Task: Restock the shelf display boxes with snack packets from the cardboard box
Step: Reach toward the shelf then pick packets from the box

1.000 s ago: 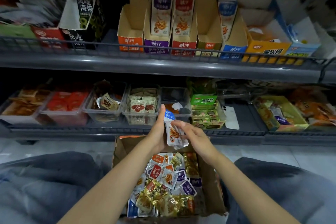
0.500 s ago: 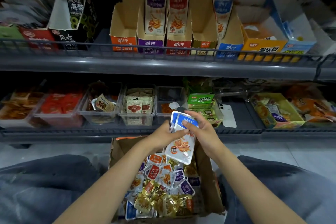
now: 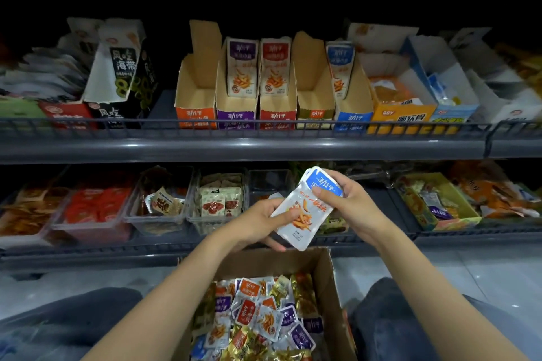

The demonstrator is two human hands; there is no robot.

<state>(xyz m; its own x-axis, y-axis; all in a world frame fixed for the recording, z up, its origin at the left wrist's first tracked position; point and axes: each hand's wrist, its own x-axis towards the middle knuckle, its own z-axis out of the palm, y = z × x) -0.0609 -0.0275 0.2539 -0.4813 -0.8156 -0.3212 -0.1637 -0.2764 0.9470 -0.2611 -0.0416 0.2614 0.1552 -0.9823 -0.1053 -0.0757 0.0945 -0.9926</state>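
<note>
Fingers (image 3: pixel 289 215) of left hand (image 3: pixel 258 223) and right hand (image 3: pixel 352 205) tight around blue-topped packets (image 3: pixel 303 233)

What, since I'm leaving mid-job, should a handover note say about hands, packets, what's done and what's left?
Left hand holds the lower end of the blue packets, seemingly a small stack; right hand pinches their top.
Cardboard box on the floor holds many mixed packets.
Done: purple box and red box show packets; blue box holds at least one.
Left: load the blue packets into the blue box; the orange box and olive box look empty.
</note>
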